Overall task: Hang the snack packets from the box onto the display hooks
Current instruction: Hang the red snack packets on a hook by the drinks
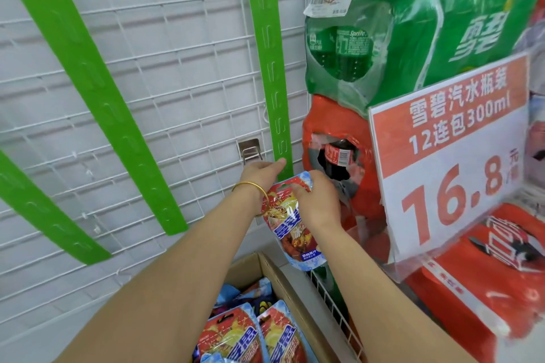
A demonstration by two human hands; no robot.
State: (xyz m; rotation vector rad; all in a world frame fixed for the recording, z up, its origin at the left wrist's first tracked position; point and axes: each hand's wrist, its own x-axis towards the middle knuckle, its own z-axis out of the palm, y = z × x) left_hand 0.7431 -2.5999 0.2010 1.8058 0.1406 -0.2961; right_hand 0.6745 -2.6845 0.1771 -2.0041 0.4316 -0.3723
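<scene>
Both hands were raised at the foot of the rightmost green hanging strip [272,68]. Her left hand [261,172], a gold bangle [256,194] on its wrist, reached forward with its fingers extended and touching the strip's lower end, holding nothing that could be seen. Right hand [317,200] was closed over the top edge of a red and blue snack packet [290,227], which hung down from that grip just below the strip, tilted slightly. Below the forearms, an open cardboard box [283,277] stood on the floor with more of the same packets [253,336] lying inside it. Two other green strips [97,91] hung across the white wire grid [177,38]. Shrink-wrapped soda packs [413,23] and a red price sign [454,156] stood to the right.
</scene>
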